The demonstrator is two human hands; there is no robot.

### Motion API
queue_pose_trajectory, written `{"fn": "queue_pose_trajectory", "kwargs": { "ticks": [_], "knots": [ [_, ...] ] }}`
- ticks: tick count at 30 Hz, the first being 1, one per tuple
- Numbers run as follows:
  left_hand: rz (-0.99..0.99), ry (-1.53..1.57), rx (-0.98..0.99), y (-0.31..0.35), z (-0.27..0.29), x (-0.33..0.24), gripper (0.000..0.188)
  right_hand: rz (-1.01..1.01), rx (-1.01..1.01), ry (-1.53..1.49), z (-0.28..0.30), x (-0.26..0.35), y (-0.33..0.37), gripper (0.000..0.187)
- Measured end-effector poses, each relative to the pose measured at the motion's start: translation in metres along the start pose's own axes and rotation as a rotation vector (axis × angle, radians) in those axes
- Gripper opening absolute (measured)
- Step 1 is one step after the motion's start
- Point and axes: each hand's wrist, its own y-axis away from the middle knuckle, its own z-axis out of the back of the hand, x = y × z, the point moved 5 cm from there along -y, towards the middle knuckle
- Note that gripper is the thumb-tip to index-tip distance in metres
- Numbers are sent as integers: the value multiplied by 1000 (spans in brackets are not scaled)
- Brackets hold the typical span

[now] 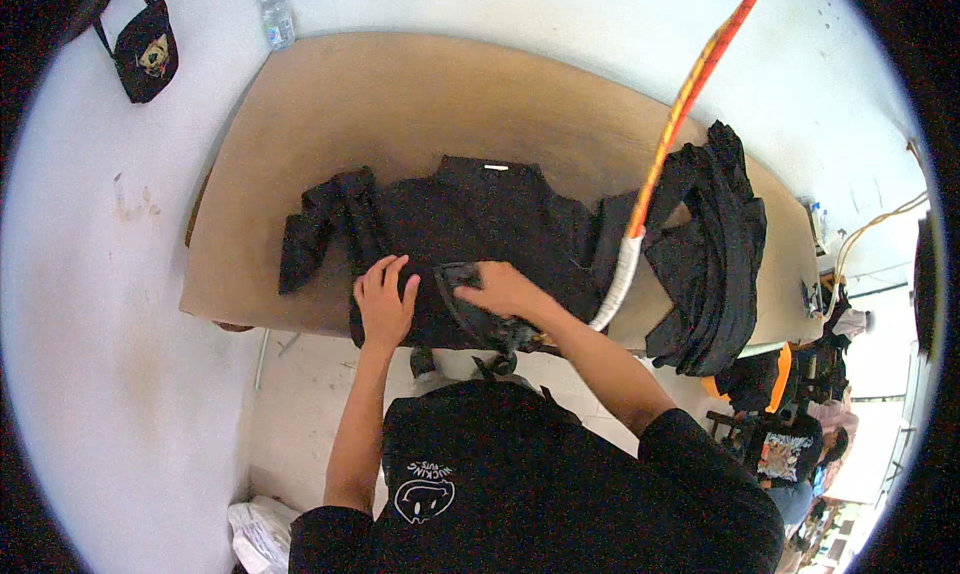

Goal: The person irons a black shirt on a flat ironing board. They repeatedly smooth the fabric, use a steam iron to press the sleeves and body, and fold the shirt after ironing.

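Observation:
A black long-sleeved shirt [480, 209] lies spread on the tan padded table [350, 84], its collar and a small white label at the far side. My left hand [385, 302] rests on the lower left part of the shirt with its fingers spread, holding nothing. Beside it, my right hand [505, 292] is closed around the handle of a dark clothes iron [468, 319]. The iron sits on the shirt near the table's front edge; the hand and dark cloth partly hide it.
A red and yellow cord [665, 139] with a white-wrapped lower end [622, 279] comes down from above towards the iron. Piled black garments [710, 254] lie at the table's right. A plastic bottle [277, 14] stands at the far left corner. Other people [785, 454] are at the right.

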Motion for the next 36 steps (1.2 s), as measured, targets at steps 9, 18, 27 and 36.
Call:
{"fn": "queue_pose_trajectory", "kwargs": {
  "ticks": [9, 18, 27, 36],
  "knots": [
    [160, -311, 154, 17, -21, 34, 43, -270, -166, -60, 74, -128, 89, 56],
    [9, 467, 527, -67, -133, -222, 39, -252, -132, -64, 16, -141, 161, 53],
    [-366, -92, 728, -128, -259, -318, 39, -422, -287, -73, 83, -186, 189, 53],
    [168, 115, 283, -178, -107, -55, 36, -550, -603, 19, 190, -263, 167, 56]
  ]
}}
